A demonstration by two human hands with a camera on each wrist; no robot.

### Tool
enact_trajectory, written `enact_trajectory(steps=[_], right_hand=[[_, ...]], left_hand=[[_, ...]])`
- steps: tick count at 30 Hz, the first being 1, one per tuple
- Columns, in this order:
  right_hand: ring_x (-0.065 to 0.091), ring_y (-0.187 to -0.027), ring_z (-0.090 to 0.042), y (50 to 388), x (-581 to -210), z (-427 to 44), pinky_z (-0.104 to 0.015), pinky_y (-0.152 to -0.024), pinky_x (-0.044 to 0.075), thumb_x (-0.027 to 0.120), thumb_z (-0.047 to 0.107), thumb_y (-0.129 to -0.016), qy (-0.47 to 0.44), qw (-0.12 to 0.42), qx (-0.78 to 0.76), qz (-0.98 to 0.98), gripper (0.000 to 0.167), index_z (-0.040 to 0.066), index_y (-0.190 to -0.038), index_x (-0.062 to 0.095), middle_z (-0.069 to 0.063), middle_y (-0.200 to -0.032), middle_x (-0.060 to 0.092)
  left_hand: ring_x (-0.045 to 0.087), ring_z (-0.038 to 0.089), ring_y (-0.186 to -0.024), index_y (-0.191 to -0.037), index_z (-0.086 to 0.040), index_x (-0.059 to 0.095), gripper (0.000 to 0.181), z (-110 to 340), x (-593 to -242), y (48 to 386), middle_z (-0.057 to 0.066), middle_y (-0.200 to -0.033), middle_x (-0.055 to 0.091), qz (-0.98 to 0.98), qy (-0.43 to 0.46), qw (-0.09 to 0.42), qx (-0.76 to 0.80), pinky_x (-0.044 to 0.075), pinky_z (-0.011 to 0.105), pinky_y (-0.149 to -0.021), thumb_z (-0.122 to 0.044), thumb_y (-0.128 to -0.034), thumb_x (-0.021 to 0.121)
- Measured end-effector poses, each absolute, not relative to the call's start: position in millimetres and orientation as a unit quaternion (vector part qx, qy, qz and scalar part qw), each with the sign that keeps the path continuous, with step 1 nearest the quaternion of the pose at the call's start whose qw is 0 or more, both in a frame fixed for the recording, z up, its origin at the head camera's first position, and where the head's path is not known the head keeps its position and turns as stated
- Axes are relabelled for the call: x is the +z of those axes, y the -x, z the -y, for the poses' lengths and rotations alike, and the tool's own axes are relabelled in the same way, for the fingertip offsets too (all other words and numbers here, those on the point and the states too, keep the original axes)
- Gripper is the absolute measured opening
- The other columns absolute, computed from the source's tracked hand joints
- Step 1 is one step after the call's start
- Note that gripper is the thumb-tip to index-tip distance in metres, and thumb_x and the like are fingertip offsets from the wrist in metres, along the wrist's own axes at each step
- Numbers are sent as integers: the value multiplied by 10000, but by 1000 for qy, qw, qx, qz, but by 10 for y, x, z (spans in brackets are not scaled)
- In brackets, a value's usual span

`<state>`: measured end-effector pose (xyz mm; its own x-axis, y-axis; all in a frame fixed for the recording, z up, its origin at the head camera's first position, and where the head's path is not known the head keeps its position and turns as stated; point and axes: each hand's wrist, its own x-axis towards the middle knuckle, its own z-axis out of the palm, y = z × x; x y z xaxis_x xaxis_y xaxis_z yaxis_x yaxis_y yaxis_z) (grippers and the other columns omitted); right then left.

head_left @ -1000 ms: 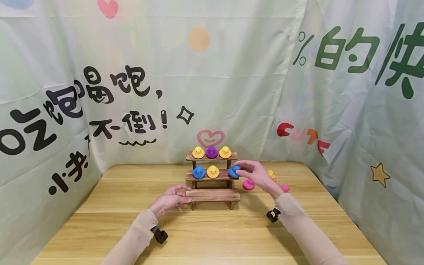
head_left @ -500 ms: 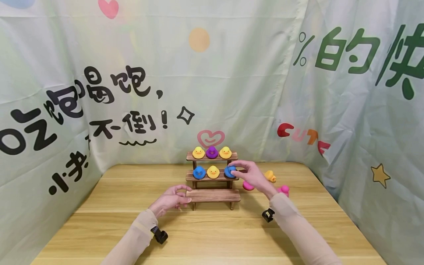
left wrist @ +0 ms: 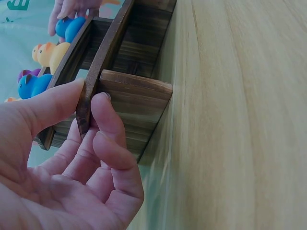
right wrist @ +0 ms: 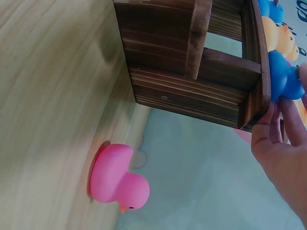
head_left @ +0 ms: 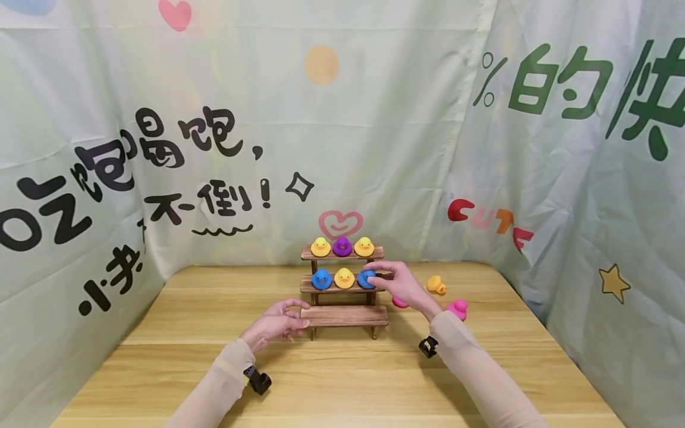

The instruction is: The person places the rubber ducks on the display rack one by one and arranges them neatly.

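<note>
A three-tier wooden display stand [head_left: 345, 315] stands on the table. My left hand [head_left: 274, 324] pinches the left end of its lowest shelf, thumb on one face of the board [left wrist: 103, 62] and fingers on the other. My right hand [head_left: 404, 288] holds a blue rubber duck [head_left: 365, 277] by its side at the right end of the middle shelf; the duck's base sits at the board in the right wrist view. Left of it on that shelf are a yellow duck [head_left: 344, 278] and another blue duck [head_left: 321, 279]. The bottom shelf bears nothing.
Along the top shelf sit a yellow duck [head_left: 320, 246], a purple duck [head_left: 342, 246] and a second yellow one. Right of the stand, a pink duck [right wrist: 112, 177], another pink duck [head_left: 457, 309] and an orange-yellow duck [head_left: 436, 285] lie on the table [head_left: 342, 380]. Printed cloth hangs behind.
My right hand has slid the blue duck leftward along the middle shelf, closer to the yellow duck. More of the ducks on the right shows now. My left hand has stayed put.
</note>
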<state>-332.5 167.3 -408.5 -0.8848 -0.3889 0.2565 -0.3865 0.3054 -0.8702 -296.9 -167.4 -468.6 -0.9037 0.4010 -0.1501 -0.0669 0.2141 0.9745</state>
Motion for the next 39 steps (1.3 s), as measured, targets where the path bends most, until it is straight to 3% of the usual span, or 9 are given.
enact_trajectory(steps=[13,35,39], right_hand=[[689,-981,-231,3334,-4065,-1656,-323,-807,599,664,184,-941,237,18,-538,-809,299,162,-1239,679,-100,-1293,622],[682,-1001,-233,3318,-4059,-1658,-320,-822,597,651,167,-949,241,25,-539,-807,303,172,-1251,673,-107,-1304,614],[661,-1078,-278,3321,-4064,-1672,-366,-866,589,650,188,-951,247,19,-539,-805,329,160,-1279,652,-117,-1366,575]], left_hand=[[612,166,-720,-1296,-57,515,506,1679,-4708,2984,67,-853,673,-757,-111,186,616,493,257,-592,-145,-854,744],[618,169,-717,-1287,-65,522,496,1672,-4715,2991,57,-837,667,-757,-106,186,617,503,257,-590,-139,-850,746],[616,164,-710,-1291,-58,516,499,1673,-4717,2994,52,-830,668,-757,-107,186,617,499,254,-585,-137,-854,743]])
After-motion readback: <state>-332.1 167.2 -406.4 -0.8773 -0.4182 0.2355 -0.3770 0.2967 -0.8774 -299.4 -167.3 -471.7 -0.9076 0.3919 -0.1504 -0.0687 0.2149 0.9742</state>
